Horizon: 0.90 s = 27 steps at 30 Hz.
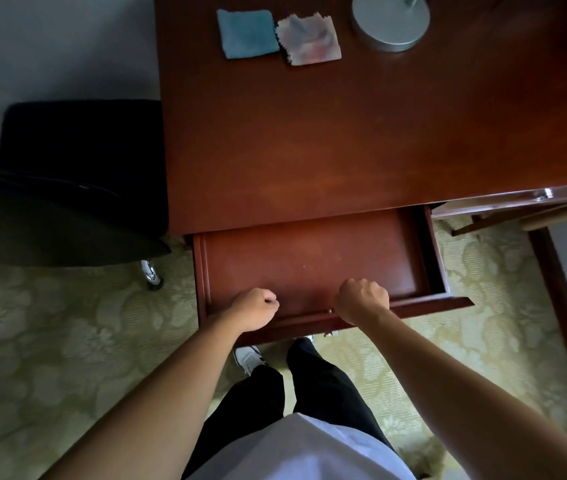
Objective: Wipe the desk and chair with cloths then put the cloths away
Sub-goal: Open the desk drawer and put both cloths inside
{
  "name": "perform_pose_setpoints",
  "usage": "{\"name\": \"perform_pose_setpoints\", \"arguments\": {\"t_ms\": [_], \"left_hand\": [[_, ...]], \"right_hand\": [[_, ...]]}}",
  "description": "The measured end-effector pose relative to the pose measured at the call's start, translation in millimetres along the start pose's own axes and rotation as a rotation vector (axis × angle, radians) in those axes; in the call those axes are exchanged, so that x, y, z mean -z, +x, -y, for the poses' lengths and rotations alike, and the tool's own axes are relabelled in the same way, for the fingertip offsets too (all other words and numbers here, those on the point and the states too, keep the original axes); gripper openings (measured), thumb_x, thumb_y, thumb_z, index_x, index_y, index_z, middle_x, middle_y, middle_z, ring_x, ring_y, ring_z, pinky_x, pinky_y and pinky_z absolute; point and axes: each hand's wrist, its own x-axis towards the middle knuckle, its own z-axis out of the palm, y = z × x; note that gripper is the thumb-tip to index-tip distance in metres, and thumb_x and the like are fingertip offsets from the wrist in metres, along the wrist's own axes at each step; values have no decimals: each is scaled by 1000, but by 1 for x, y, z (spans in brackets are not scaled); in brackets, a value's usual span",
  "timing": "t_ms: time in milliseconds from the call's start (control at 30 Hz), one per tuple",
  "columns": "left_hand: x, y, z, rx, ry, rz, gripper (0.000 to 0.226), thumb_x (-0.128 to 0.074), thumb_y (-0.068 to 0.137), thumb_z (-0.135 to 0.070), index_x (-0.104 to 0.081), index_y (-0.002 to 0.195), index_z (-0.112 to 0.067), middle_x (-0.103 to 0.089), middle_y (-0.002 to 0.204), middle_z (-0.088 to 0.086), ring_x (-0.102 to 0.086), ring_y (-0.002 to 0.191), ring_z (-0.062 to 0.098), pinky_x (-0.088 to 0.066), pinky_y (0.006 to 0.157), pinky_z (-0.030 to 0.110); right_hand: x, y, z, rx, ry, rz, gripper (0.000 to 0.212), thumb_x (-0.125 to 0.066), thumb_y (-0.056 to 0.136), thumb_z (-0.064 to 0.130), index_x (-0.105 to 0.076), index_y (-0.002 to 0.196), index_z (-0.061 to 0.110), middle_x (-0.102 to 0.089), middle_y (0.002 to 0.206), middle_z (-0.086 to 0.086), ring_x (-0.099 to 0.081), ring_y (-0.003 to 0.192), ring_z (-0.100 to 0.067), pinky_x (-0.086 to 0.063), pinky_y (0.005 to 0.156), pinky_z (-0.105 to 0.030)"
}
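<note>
Two folded cloths lie side by side at the far end of the dark wooden desk [344, 133]: a blue cloth [247, 33] and a pale pink-and-grey cloth [309, 39]. The desk's drawer [309, 265] is pulled out toward me and looks empty. My right hand [361, 299] is curled over the drawer's front rim near its middle. My left hand [258, 308] hovers over the same rim further left, fingers curled with nothing visible in them. A black chair [67, 188] stands to the left of the desk.
A round grey lamp base [391, 20] sits on the desk right of the cloths. A chair caster [152, 273] rests on the patterned carpet by the drawer's left side. Another wooden frame [559, 271] runs along the right. My legs stand just before the drawer.
</note>
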Motion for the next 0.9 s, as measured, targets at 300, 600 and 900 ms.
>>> {"name": "perform_pose_setpoints", "arguments": {"t_ms": [300, 600, 900], "left_hand": [[91, 18, -56, -200, -88, -358, 29, -49, 96, -25, -68, 118, -29, -70, 119, -8, -64, 109, 17, -47, 88, 25], [203, 101, -134, -95, -222, -509, 28, -54, 96, -26, -63, 123, -25, -68, 122, -3, -62, 111, 20, -48, 97, 31], [314, 236, -210, 66, -624, -640, 45, -55, 97, -36, -51, 137, -15, -54, 138, 6, -54, 123, 29, -46, 105, 40]], "right_hand": [[89, 22, 40, 176, 317, -217, 27, -45, 87, 25, -64, 106, 31, -70, 106, -3, -62, 86, -32, -39, 66, -29], [217, 134, 76, 347, 673, -267, 52, -49, 89, 21, -48, 140, 27, -56, 138, -4, -56, 121, -28, -44, 99, -36], [296, 275, 76, 407, 574, -308, 70, -51, 89, 19, -22, 153, 23, -15, 162, -3, -12, 149, -28, -27, 116, -50]]}}
